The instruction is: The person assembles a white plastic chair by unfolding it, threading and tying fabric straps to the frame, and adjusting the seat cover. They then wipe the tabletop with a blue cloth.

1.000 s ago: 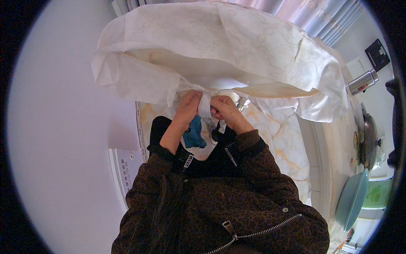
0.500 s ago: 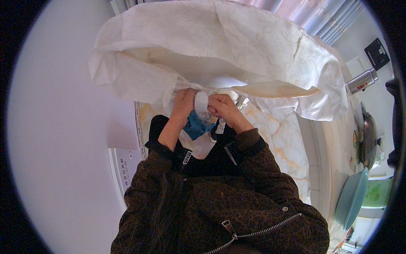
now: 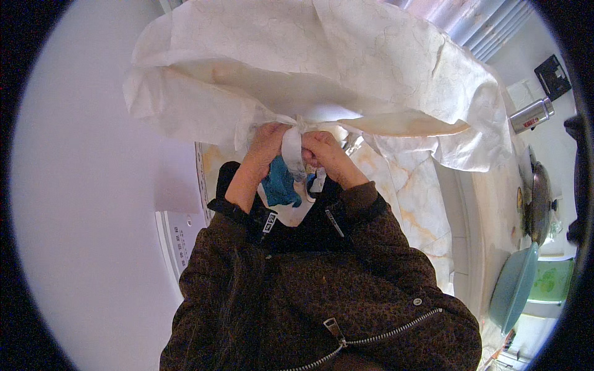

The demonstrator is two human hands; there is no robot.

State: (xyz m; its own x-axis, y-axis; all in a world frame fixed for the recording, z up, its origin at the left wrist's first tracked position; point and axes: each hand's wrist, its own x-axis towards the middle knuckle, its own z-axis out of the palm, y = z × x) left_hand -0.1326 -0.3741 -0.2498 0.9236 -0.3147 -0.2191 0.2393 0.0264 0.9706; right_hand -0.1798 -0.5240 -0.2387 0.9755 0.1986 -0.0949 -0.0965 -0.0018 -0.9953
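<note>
A large white cloth point(image 3: 297, 49) with a faint pattern spreads out in front of me, gathered at its near edge. Both of my hands meet at that gathered spot. My left hand point(image 3: 266, 143) is closed on the bunched cloth, its fingertips mostly hidden. My right hand point(image 3: 324, 150) has its fingers curled at a white fabric strip point(image 3: 292, 151) that loops down between the hands. Below my left hand hangs a piece of blue cloth point(image 3: 281, 187); whether that hand also holds it is unclear.
A white wall point(image 3: 93, 154) stands close on the left. Along the right runs a pale counter point(image 3: 479, 216) with a steel flask point(image 3: 531, 115), a lidded pan point(image 3: 541, 204) and a teal basin point(image 3: 515, 287). Marble-patterned floor point(image 3: 411, 191) shows below the cloth.
My hands stay at the gathered cloth, the right one shifting slightly left and up. The blue cloth hangs a little further left and narrower; the white strip hangs straighter.
</note>
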